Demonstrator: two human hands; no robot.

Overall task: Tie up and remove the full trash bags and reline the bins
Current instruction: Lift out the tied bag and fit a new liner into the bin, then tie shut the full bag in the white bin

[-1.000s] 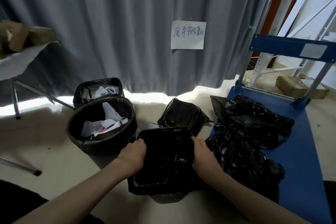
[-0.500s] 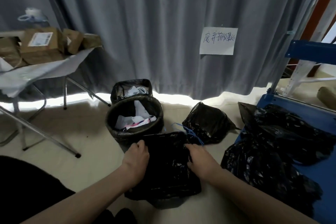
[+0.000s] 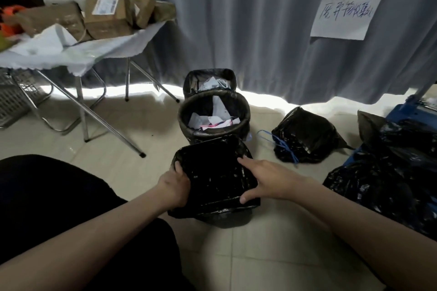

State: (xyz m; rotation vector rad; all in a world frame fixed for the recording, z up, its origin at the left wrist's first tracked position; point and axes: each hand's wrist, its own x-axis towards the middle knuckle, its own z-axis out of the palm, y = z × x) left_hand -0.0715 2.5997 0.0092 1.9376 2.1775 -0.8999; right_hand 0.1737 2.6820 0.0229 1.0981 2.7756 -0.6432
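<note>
A square bin lined with a glossy black plastic bag (image 3: 212,172) stands on the pale tiled floor (image 3: 272,255) at lower centre of the frame. The left hand (image 3: 173,185) grips the liner at the bin's left rim, fingers curled over the edge. The right hand (image 3: 267,178) lies on the right rim with fingers spread wide and nearly straight, the index finger pointing along the rim and the thumb pressing the near right corner.

Directly above this bin in the frame stands a round bin with a black liner (image 3: 214,114), touching or nearly touching it and holding white and pink paper scraps. Behind that stands a second lined square bin (image 3: 209,79), also containing paper, against the grey curtain (image 3: 236,19).

Right of centre, a tied black bag with blue drawstrings (image 3: 305,140) lies on the floor. At the right edge, a heap of black bags (image 3: 390,172) rests on a blue cart (image 3: 402,111).

At upper left, a folding table with a white cloth (image 3: 78,54) carries brown cardboard parcels (image 3: 106,16). A white handwritten paper sign (image 3: 345,16) hangs on the curtain at upper right.
</note>
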